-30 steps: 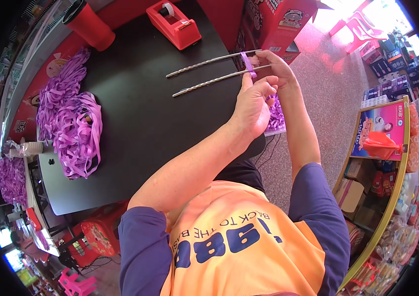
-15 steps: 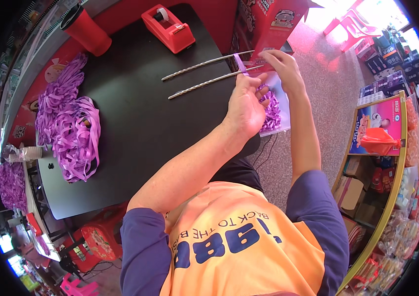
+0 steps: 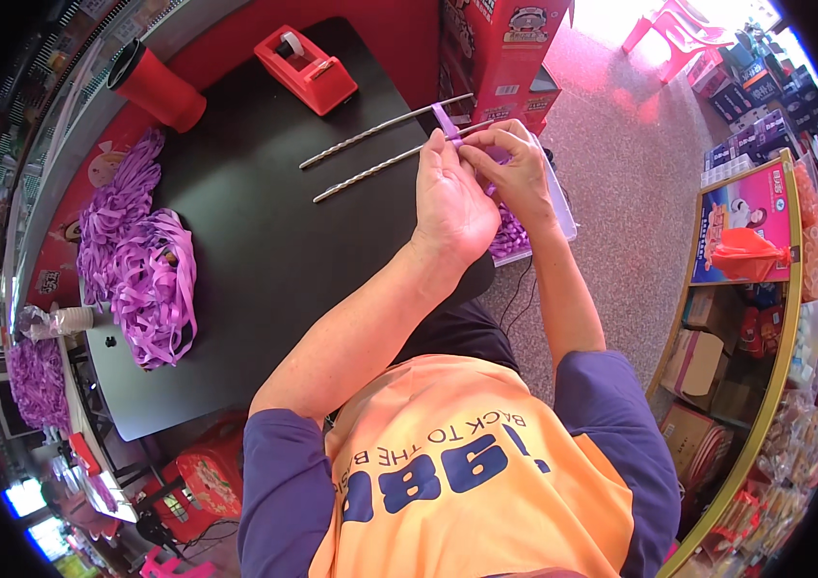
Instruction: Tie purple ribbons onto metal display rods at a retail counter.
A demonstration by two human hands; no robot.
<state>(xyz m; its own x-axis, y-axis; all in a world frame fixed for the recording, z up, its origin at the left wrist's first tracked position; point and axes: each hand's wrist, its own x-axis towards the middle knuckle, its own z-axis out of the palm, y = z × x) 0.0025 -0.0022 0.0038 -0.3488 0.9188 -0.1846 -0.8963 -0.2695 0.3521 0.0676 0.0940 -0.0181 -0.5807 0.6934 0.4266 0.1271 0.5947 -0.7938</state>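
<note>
Two twisted metal rods (image 3: 370, 134) lie side by side over the black tabletop, reaching out past its right edge. A purple ribbon (image 3: 445, 119) spans both rods close to that edge. My left hand (image 3: 454, 200) is closed at the lower rod, palm partly turned up, its fingertips pinching the ribbon. Beside it, my right hand (image 3: 517, 171) is bent over with thumb and finger pinched on the ribbon at the same spot. Just below my hands, a clear plastic bin (image 3: 563, 207) holds folded purple ribbon pieces (image 3: 508, 234), partly hidden by my hands.
Bundles of purple ribbon (image 3: 152, 284) lie on the table's left side. A red tape dispenser (image 3: 308, 72) and a red tumbler (image 3: 160, 89) stand toward the back. A red carton (image 3: 501, 48) rises beyond the rods. Gold-edged shelving (image 3: 746, 414) lines the right side.
My right hand has come down and left from the upper rod's end to the ribbon beside my left hand. The whole view has shifted slightly.
</note>
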